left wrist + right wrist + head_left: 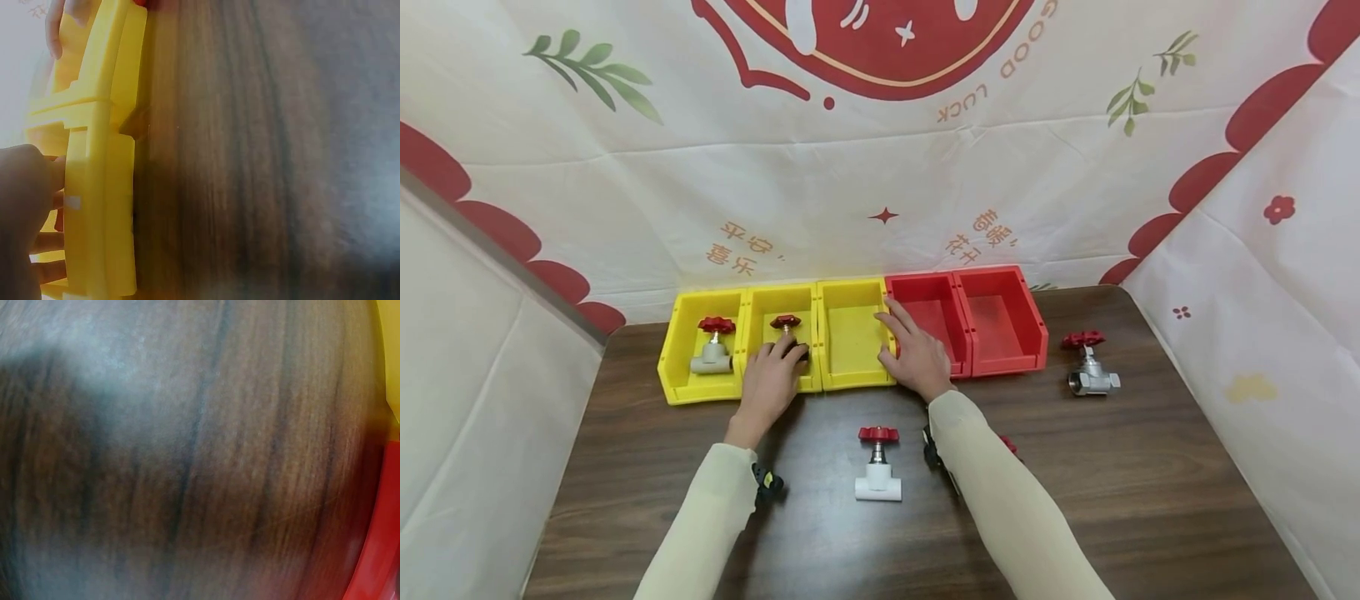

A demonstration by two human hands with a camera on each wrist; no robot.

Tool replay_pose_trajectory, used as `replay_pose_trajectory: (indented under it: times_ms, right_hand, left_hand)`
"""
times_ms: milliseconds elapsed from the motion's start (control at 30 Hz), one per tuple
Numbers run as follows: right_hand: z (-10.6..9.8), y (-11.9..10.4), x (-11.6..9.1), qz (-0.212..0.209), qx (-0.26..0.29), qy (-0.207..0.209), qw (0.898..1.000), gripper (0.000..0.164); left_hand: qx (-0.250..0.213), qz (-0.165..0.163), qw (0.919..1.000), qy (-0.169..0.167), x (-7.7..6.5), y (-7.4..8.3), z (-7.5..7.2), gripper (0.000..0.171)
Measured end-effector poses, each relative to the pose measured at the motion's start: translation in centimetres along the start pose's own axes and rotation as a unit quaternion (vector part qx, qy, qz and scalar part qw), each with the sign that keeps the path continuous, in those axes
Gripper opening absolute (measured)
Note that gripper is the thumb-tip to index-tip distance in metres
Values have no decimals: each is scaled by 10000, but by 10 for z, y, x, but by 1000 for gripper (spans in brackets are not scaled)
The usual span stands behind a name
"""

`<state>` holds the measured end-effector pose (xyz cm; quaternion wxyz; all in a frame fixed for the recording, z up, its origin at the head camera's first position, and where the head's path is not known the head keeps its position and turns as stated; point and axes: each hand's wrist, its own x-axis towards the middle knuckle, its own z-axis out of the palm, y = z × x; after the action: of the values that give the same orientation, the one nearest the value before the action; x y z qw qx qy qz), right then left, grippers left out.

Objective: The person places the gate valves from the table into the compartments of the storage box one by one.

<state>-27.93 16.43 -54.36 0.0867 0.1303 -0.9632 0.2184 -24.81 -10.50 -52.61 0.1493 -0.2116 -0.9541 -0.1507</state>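
My left hand [770, 375] reaches over the front of the middle-left yellow bin [762, 302] and grips a valve with a dark red handwheel [786, 321]. The fingers hide most of that valve's body; a dark end shows beside them. In the left wrist view, the fingers [50, 242] dip behind the yellow front wall. My right hand [919, 354] rests, fingers spread, at the side wall between the right-hand yellow bin [853, 379] and the neighbouring red bin [958, 367]. Only table and bin edges appear in the right wrist view.
A grey valve with red handwheel [713, 354] stands in the leftmost yellow bin [673, 367]. On the table [820, 542] are a white tee valve [878, 483] and a metal valve [1092, 375]. Under the right forearm, a red handwheel [1008, 444] peeks out. Another red bin [1011, 362] ends the row.
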Motion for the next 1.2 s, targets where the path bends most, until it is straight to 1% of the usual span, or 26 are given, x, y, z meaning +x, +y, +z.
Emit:
replay_pose_trajectory:
  times_ms: [133,300,400,500,567,633,700,800,867,1067,1200]
  right_hand:
    - [-1,-1,0,19,-13,-55,10000,72]
    - [0,-1,1,24,-68,-25,10000,72]
    - [0,0,2,7,-70,23,10000,71]
    - [1,0,2,6,-65,25,10000,71]
    - [1,0,2,13,-69,21,10000,71]
    - [1,0,1,27,-79,27,10000,71]
    - [2,-1,1,31,-80,30,10000,71]
    - [2,0,0,17,-61,22,10000,71]
    - [2,0,0,7,-61,4,10000,71]
    - [0,-2,1,114,-161,-91,9998,72]
    - [-2,-4,1,121,-175,-139,9997,71]
  left_hand:
    - [-89,29,9999,89,-7,2,-4,28]
    - [-363,274,9981,415,-13,-1,-13,29]
    - [-400,516,9954,708,-14,-10,-17,29]
    - [-317,728,9923,947,-13,-21,-17,29]
    - [-291,804,9905,1079,-13,-29,-15,29]
    - [-315,801,9895,1157,-12,-37,-14,31]
    - [-407,721,9896,1175,-12,-45,-11,33]
    - [-566,550,9912,1064,-12,-54,-8,38]
    - [-664,525,9915,985,-12,-60,-6,42]
    - [-749,764,9910,800,-13,-76,-4,46]
    - [-751,803,9902,859,-17,-81,-1,47]
